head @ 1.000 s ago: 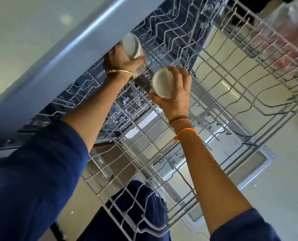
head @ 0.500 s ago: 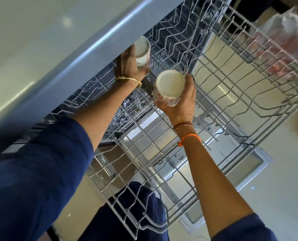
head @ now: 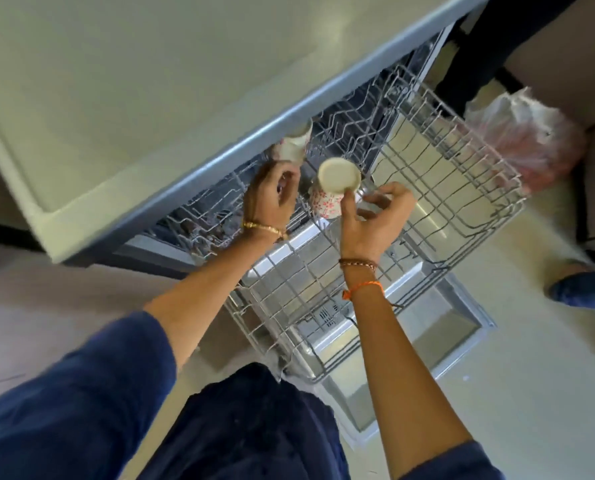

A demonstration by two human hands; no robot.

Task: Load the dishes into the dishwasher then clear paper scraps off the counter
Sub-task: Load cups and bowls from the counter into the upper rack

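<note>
Overhanging the open dishwasher, a pale surface (head: 150,81) half hides one floral cup (head: 294,145); another (head: 330,192) sits upturned in the rack (head: 462,174). Left hand (head: 273,194) and right hand (head: 375,216) hover with loosely curled fingers, holding nothing.

place: home kitchen; evidence: open dishwasher (head: 410,327) under counter (head: 150,98); wire dish rack (head: 445,174); tiled floor (head: 531,393)

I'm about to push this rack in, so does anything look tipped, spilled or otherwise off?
Nothing looks spilled or broken. Two floral cups sit upside down at the back of the upper rack, the farther one half under the counter edge. Both hands, left hand and right hand, are close to them.
</note>
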